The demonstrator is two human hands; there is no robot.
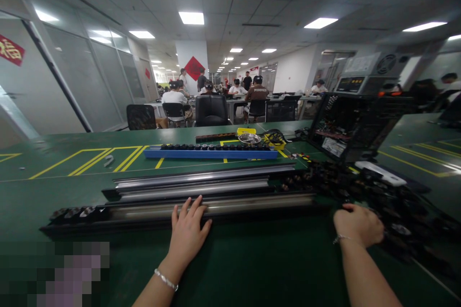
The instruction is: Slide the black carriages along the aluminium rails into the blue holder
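Observation:
My left hand (188,230) lies flat on the green table, fingers stretched out and spread, their tips touching the nearest long dark rail (151,213). My right hand (358,225) is curled at the right end of that rail, fingers bent into a heap of small black parts (382,192); what they grip is hidden. Two more long metal rails (201,183) lie side by side just beyond the near one. A row of small black pieces (72,212) sits on the near rail's left end.
A blue strip (211,153) carrying black parts lies further back, with a metal bowl (249,138) behind it. An open black computer case (345,124) stands at the right. Office chairs and seated people fill the background. Yellow lines mark the green table (72,163).

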